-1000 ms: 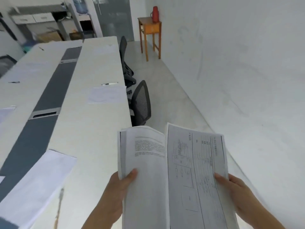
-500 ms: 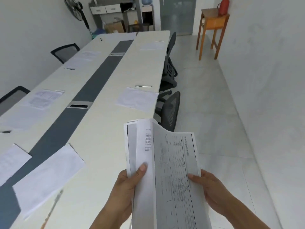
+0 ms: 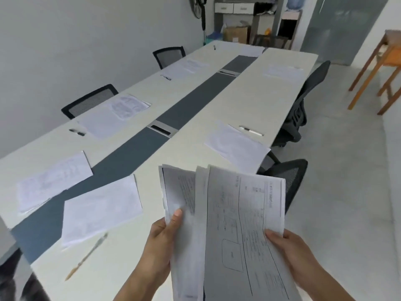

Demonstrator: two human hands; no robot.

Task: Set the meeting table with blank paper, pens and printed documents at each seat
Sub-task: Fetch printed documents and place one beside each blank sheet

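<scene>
Above the table's near edge, left hand (image 3: 165,233): thumb clamped the printed documents (image 3: 238,213) at their lower left, fingers hidden beneath.
Right hand (image 3: 288,250): fingers gripped the top sheet's right margin, fanning it off the stack.
Printed documents: held aloft, clear of the table (image 3: 195,105); thin, limp, light, likely to slide apart; best pinched at a margin.
Nearest seat: blank paper (image 3: 99,207) and pen (image 3: 86,257) laid; no printout.

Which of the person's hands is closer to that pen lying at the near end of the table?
Left. The left hand, gripping the printed documents, is right of the pen; the right hand holds the stack's opposite edge, farther away.
</scene>
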